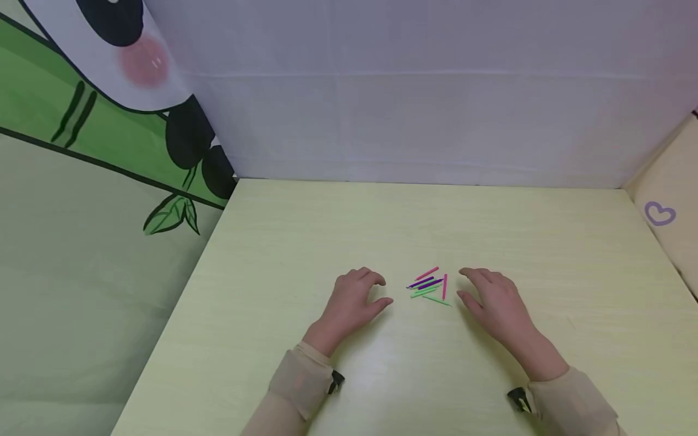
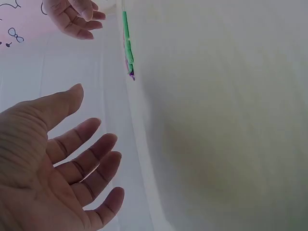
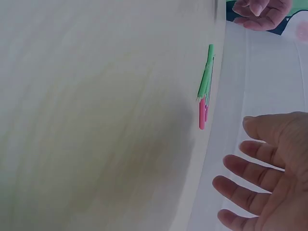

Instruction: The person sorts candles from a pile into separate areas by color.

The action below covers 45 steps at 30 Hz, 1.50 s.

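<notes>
A small loose pile of thin coloured sticks lies on the pale table between the two hands in the head view. One pink stick point(image 1: 428, 273) slants at the far side, and another pink stick point(image 1: 445, 286) lies on the right. Two purple sticks point(image 1: 431, 284) are in the middle, and several green sticks point(image 1: 437, 300) lie nearest the person. To the left of the pile, the left hand point(image 1: 357, 301) hovers with thumb and fingers apart. The right hand point(image 1: 497, 301) mirrors it on the other side, its fingers loosely bent. Neither hand touches a stick, and both palms look bare in the wrist views.
A pale wood-look table point(image 1: 305, 224) spreads under the hands. White cloth point(image 1: 414, 127) rises behind its far edge, a printed green-and-white sheet point(image 1: 109, 121) hangs at left, and a cream panel with a purple heart point(image 1: 660, 214) borders the right. Both forearms wear beige sleeves point(image 1: 302, 381).
</notes>
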Tool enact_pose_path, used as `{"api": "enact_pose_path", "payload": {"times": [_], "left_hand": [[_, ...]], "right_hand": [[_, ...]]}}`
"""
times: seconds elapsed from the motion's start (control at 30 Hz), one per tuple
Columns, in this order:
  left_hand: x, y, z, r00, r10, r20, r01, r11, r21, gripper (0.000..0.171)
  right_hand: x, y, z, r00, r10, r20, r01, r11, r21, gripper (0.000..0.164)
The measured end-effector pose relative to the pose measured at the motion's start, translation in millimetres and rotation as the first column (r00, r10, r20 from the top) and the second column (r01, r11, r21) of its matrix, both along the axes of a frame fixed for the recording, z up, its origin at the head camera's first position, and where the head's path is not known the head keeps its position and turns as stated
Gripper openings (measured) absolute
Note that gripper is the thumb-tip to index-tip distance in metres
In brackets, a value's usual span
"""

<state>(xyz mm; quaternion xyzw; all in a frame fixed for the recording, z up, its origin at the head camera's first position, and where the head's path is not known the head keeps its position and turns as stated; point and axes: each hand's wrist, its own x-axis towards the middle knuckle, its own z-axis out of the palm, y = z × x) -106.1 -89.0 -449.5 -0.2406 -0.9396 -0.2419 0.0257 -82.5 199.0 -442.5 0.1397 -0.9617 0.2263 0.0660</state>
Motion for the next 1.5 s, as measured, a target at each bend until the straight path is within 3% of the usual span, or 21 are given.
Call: {"api": "enact_pose_path", "payload": {"times": [0.27, 0.5, 1.07, 1.5], "left_hand": [[-1.6, 7, 0.1, 0.996, -0.035, 0.085, 0.029, 0.997, 0.068, 0.024], [-2.5, 14, 2.6, 0.978, -0.056, 0.199, 0.030, 0.990, 0.135, 0.018], [-4.4, 28, -3.3, 0.956, -0.095, 0.279, 0.047, 0.984, 0.172, 0.013], [-8.6, 31, -10.7, 0.923, -0.123, 0.364, 0.006, 0.952, 0.306, 0.009]], "right_hand": [[-3.3, -2, -1.4, 0.997, 0.021, 0.076, -0.016, 0.998, -0.063, 0.029], [-6.9, -7, -2.2, 0.982, 0.020, 0.186, -0.001, 0.995, -0.104, 0.020], [-10.7, -13, -12.9, 0.954, 0.021, 0.300, 0.028, 0.987, -0.158, 0.011], [-13.0, -14, -22.7, 0.947, 0.002, 0.320, 0.063, 0.979, -0.194, 0.010]]}}
